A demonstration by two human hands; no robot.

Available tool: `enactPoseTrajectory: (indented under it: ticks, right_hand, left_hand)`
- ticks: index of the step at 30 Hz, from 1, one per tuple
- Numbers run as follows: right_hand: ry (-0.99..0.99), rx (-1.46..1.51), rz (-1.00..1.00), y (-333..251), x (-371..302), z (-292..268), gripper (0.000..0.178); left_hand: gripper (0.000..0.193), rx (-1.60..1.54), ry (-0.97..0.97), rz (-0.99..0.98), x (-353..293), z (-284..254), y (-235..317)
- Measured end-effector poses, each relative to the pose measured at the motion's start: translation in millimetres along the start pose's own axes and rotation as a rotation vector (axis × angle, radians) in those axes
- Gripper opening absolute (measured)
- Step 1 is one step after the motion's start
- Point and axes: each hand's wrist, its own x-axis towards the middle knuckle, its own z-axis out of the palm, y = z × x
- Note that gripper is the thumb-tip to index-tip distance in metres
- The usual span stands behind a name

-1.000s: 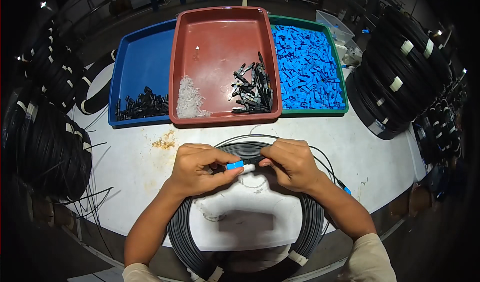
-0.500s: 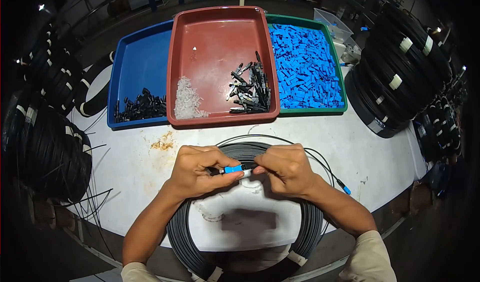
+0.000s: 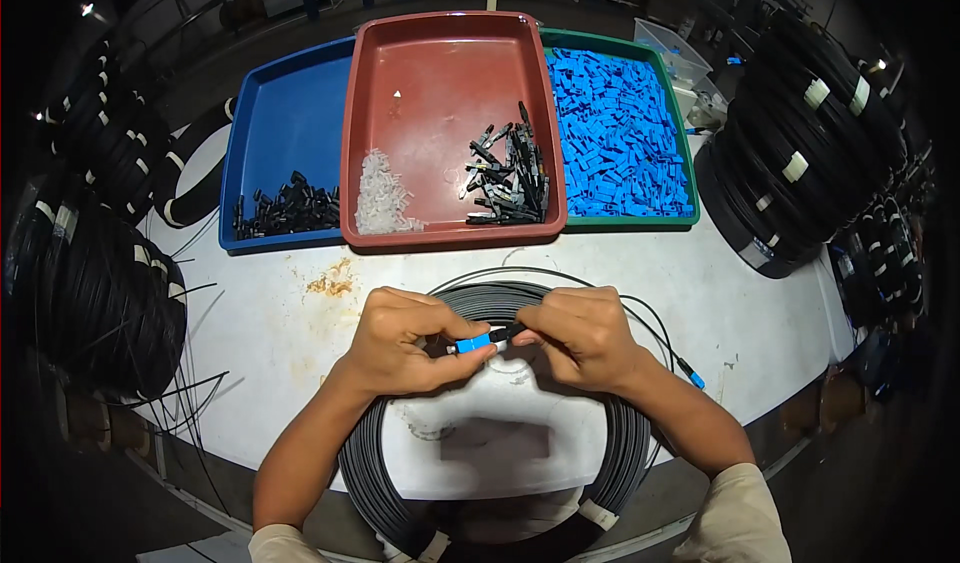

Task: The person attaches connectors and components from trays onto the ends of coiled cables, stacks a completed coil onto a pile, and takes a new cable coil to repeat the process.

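Above a coil of dark cable [image 3: 626,443], my two hands meet over one small part. My left hand [image 3: 400,338] pinches a blue fibre connector [image 3: 472,344] between thumb and fingers, with its small pale tip pointing left. A black piece [image 3: 503,334] sticks out of the connector's right end. My right hand [image 3: 580,335] has its thumb and forefinger closed on this black cable end; the fingers partly hide it. A second cable end with a blue connector [image 3: 694,377] lies on the table, to the right of my right hand.
Beyond the coil stand a blue tray [image 3: 290,103] with black parts, a red tray [image 3: 430,83] with clear sleeves [image 3: 380,198] and black connector pieces [image 3: 508,173], and a green tray [image 3: 692,188] full of blue housings [image 3: 620,133]. Black cable coils are stacked left [image 3: 110,303] and right [image 3: 800,153].
The blue connector has tilted slightly, and more of the black piece shows between my hands. My right fingertips have shifted a little to the right. Both hands keep their hold.
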Motion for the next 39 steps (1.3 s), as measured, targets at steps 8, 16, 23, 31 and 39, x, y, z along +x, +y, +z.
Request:
enactPoseTrajectory:
  ticks: [8, 16, 23, 31, 39]
  right_hand:
    - [0.01, -0.032, -0.008, -4, 3, -3, 0.015]
    - [0.03, -0.043, 0.016, -2, 1, -1, 0.014]
    - [-0.057, -0.116, 0.019, -1, 0, 0, 0.015]
    - [-0.062, -0.099, 0.021, -8, 2, 0, 0.014]
    - [0.047, -0.021, -0.173, -1, -2, 0, 0.022]
  left_hand:
    - [0.017, -0.04, 0.023, -0.048, -2, -1, -3]
    - [0.017, -0.054, 0.062, -0.112, -3, -2, 1]
    - [0.018, 0.168, 0.005, 0.069, 0, 4, -5]
    - [0.018, 0.241, 0.029, 0.265, -1, 7, -5]
    - [0.015, 0.021, 0.002, 0.131, 0, 9, -2]
